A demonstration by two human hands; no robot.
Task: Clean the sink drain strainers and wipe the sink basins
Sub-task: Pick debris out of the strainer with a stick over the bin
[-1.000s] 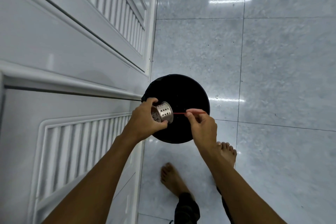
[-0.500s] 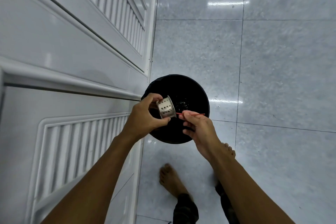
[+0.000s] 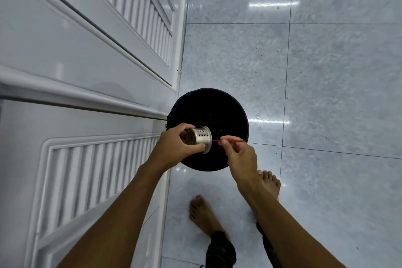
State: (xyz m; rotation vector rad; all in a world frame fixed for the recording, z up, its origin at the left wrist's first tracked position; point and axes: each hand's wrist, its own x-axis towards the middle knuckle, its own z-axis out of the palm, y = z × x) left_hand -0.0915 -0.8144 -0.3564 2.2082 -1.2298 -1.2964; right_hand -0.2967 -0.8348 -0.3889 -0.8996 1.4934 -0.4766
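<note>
A small perforated steel drain strainer (image 3: 201, 137) lies on its side in my left hand (image 3: 176, 147), held over a round black bin (image 3: 219, 111) on the floor. Its rim faces right and brown residue shows at its closed end. My right hand (image 3: 240, 155) pinches a thin red stick (image 3: 230, 140) whose tip points at the strainer's open mouth.
White louvred cabinet doors (image 3: 91, 54) fill the left side, right beside the bin. Grey glossy floor tiles (image 3: 326, 72) spread to the right. My two bare feet (image 3: 268, 181) stand just below the bin.
The strainer has turned in my left hand so its rim now faces right, and the right hand with the red stick has shifted slightly right and down.
</note>
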